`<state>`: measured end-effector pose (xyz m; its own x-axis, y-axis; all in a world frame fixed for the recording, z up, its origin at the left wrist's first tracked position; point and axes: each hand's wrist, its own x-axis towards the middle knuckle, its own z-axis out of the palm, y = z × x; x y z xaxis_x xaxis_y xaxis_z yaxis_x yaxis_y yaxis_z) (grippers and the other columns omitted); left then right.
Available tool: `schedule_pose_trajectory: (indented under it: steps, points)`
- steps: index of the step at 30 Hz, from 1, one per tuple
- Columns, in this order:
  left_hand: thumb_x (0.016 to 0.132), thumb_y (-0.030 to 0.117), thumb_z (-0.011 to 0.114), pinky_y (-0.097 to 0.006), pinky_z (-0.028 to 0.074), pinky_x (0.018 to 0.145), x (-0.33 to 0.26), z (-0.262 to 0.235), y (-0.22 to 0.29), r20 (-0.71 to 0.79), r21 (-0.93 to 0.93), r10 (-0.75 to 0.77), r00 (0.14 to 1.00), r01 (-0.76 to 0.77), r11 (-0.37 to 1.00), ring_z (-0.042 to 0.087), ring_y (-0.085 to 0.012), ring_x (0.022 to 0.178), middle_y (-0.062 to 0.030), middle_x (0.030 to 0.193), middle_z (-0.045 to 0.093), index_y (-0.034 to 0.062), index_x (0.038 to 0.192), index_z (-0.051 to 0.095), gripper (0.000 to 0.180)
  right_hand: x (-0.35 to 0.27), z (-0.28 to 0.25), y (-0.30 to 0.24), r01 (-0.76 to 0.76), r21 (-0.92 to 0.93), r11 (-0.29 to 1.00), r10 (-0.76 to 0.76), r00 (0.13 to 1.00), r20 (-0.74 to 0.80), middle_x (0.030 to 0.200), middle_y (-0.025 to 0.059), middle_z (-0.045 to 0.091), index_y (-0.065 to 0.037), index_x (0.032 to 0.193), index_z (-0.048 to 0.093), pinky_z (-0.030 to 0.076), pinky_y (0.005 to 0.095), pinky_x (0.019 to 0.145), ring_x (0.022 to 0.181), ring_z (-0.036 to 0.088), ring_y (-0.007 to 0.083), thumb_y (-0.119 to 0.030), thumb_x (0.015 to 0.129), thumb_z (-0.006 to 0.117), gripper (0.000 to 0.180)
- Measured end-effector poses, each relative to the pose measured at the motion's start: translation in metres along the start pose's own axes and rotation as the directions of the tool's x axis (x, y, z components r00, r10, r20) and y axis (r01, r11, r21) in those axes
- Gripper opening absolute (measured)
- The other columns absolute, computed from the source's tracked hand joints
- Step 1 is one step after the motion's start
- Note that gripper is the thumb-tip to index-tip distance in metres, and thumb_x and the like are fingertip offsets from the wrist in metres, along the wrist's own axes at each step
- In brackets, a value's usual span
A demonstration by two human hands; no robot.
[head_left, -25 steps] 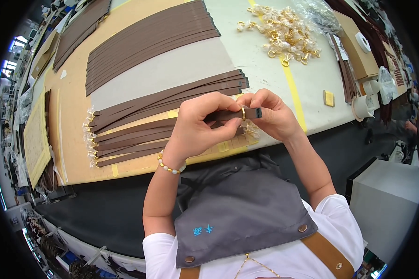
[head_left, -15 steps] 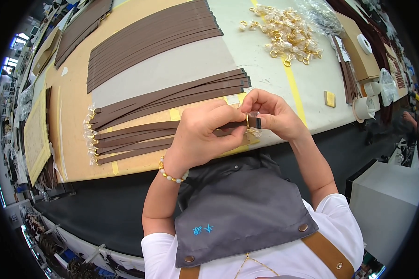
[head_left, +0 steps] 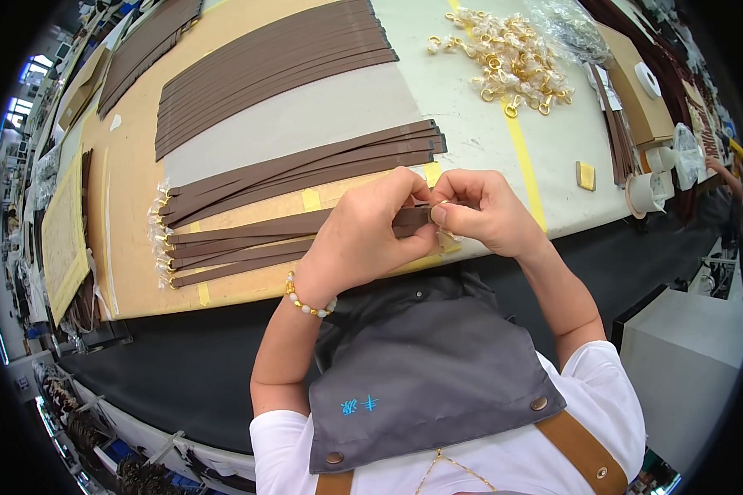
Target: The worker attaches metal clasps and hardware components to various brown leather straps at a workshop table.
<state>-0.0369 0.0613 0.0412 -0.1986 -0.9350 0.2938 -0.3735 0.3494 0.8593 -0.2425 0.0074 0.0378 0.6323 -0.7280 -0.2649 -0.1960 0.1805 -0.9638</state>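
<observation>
A brown strap is held at its right end by both hands, just above the near edge of the table. The strap is long, narrow and flat, with a matte surface like leather, and it lies across a tan sheet on the table. The left hand is closed around the strap end, with the fingers curled over it. The right hand is pinched, thumb against fingertips, on a small gold ring at the same strap end; only a thin shiny arc of the ring is seen. The two hands are touching each other there.

Beside this strap, more brown straps of the same kind are laid side by side, and small gold fittings in clear wrapping are seen at their left ends. A second group is placed behind them, and a wider stack of straps lies further back. A pile of gold metal clasps, glossy and rounded, is spread at the far right part of the table, near a yellow tape line. A beaded bracelet is worn on the left wrist. A grey apron of smooth cloth, with tan shoulder straps and metal snaps, is worn over a white shirt.
</observation>
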Motion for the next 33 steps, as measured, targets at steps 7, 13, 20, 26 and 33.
schedule_pose_trajectory:
  steps: [7, 13, 20, 26, 33]
  points:
    - [0.075, 0.002, 0.075, -0.035, 0.054, 0.064, 0.0010, -0.0055, -0.0054, 0.061, 0.063, -0.027, 0.998, 0.023, 0.998, 0.064, -0.0267, 0.069, -0.0121, 0.077, 0.062, 0.0015, 0.087, 0.059, 0.020, 0.0019, -0.0050, 0.0038, -0.045, 0.187, 0.981, 0.026, 0.994, 0.104, 0.079, -0.0033, 0.059, -0.003, 0.089, 0.063, 0.043, 0.0223, 0.064, 0.071, 0.053, 0.0042, -0.018, 0.097, 0.072, 0.019]
    - [0.074, 0.002, 0.074, -0.033, 0.051, 0.062, 0.0013, -0.0061, -0.0075, 0.061, -0.012, -0.069, 0.996, 0.069, 0.998, 0.062, -0.0243, 0.066, -0.0116, 0.075, 0.061, 0.0008, 0.086, 0.060, 0.019, 0.0021, -0.0062, 0.0031, -0.031, 0.173, 0.984, 0.010, 0.993, 0.120, 0.078, -0.0035, 0.058, -0.004, 0.089, 0.062, 0.042, 0.0226, 0.064, 0.071, 0.052, 0.0045, -0.022, 0.098, 0.073, 0.023]
    - [0.074, 0.002, 0.075, -0.033, 0.050, 0.061, 0.0007, -0.0044, -0.0081, 0.070, -0.033, -0.089, 0.994, 0.091, 0.995, 0.060, -0.0237, 0.064, -0.0112, 0.074, 0.061, 0.0007, 0.086, 0.060, 0.019, 0.0012, -0.0070, 0.0032, -0.032, 0.140, 0.990, 0.016, 0.993, 0.113, 0.080, -0.0038, 0.059, -0.004, 0.089, 0.062, 0.042, 0.0218, 0.064, 0.072, 0.052, 0.0035, -0.020, 0.099, 0.072, 0.022]
    - [0.075, 0.002, 0.075, -0.034, 0.050, 0.061, 0.0002, -0.0021, -0.0090, 0.058, -0.031, -0.079, 0.995, 0.081, 0.996, 0.060, -0.0242, 0.065, -0.0115, 0.074, 0.061, 0.0006, 0.085, 0.059, 0.019, 0.0003, -0.0077, 0.0019, -0.004, 0.052, 0.999, -0.001, 0.996, 0.091, 0.083, -0.0048, 0.060, -0.003, 0.091, 0.063, 0.041, 0.0204, 0.066, 0.076, 0.051, 0.0013, -0.019, 0.098, 0.073, 0.020]
    - [0.075, 0.002, 0.075, -0.035, 0.051, 0.061, 0.0010, -0.0006, -0.0093, 0.050, -0.012, -0.056, 0.997, 0.057, 0.998, 0.061, -0.0256, 0.065, -0.0123, 0.075, 0.061, 0.0005, 0.085, 0.059, 0.019, 0.0004, -0.0086, 0.0003, 0.006, 0.015, 1.000, -0.007, 0.997, 0.083, 0.084, -0.0051, 0.061, -0.003, 0.092, 0.064, 0.041, 0.0200, 0.066, 0.076, 0.051, 0.0008, -0.016, 0.098, 0.073, 0.018]
